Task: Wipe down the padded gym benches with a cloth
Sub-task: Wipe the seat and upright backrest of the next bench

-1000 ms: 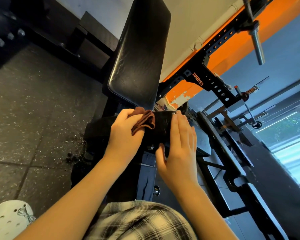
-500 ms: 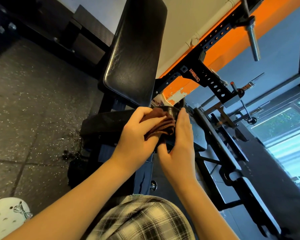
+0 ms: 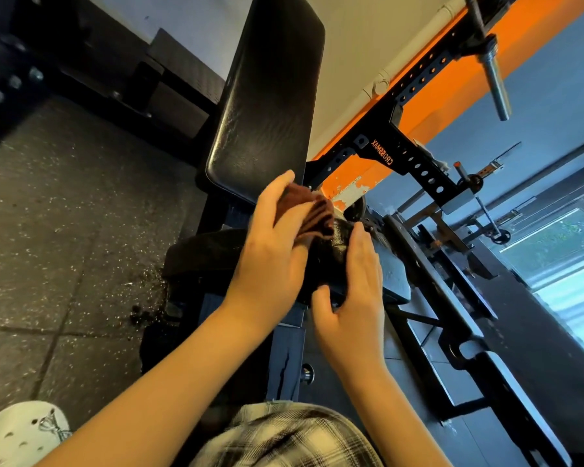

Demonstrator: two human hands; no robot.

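Observation:
A black padded bench stands in front of me, its long backrest pad (image 3: pixel 267 96) raised and its smaller seat pad (image 3: pixel 203 251) below. My left hand (image 3: pixel 270 254) holds a bunched brown cloth (image 3: pixel 314 214) at the far end of the seat pad, just under the backrest's lower edge. My right hand (image 3: pixel 354 288) rests on the seat pad's right side with straight fingers on top and the thumb under its edge. Most of the seat pad's middle is hidden by my hands.
A black and orange rack (image 3: pixel 418 136) with a steel bar end (image 3: pixel 496 85) rises on the right. Bench frame rails (image 3: pixel 452 315) run along the floor at right. Speckled rubber floor tiles (image 3: pixel 48 230) lie at left, with a white shoe (image 3: pixel 17 433) at the bottom left.
My left hand has carried the cloth from the seat pad's top up and away toward the backrest's lower edge. My right hand stayed on the seat pad's right side.

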